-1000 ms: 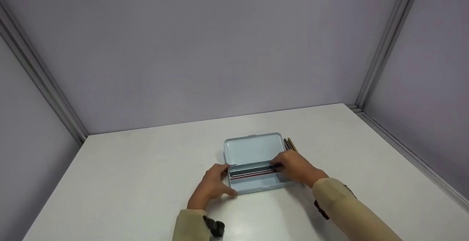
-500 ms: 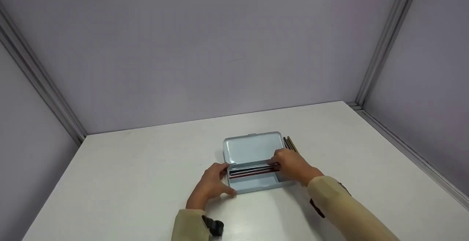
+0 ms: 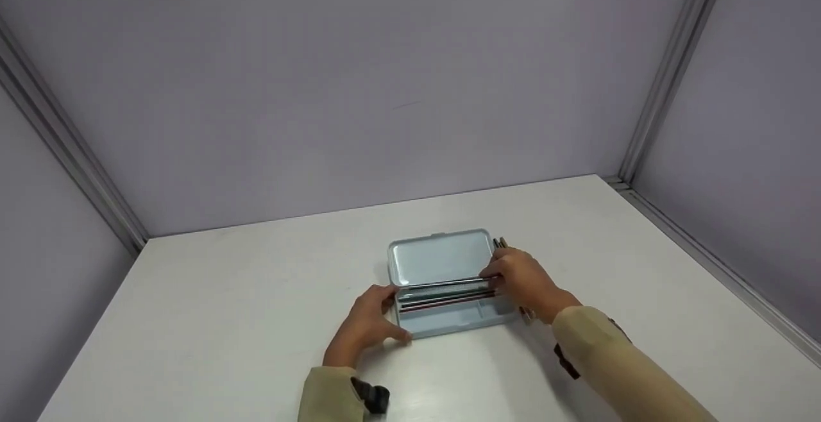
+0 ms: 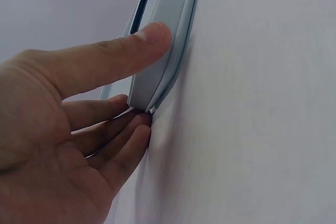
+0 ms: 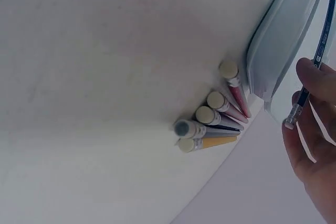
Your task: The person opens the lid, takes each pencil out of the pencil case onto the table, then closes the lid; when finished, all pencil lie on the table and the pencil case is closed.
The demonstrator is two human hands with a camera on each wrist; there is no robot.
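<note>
**Pencil going into the open case**

On the white table (image 3: 224,294), the right hand (image 3: 523,278) is pinching a dark pencil (image 5: 319,51) over the open pencil case (image 3: 442,281), apparently placing it; next it needs lowering flat beside the others. The left hand (image 3: 369,322), fingers almost straight, is steadying the case's left end. Five loose pencils (image 5: 210,121) are lying just beside the case.

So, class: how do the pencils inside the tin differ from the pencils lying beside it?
The pencils in the tin lie lengthwise along the tray; the loose pencils lie on the table, beside the tin's right end. The right hand pinches one of the former; the loose ones lie untouched. Both have eraser ends.
</note>
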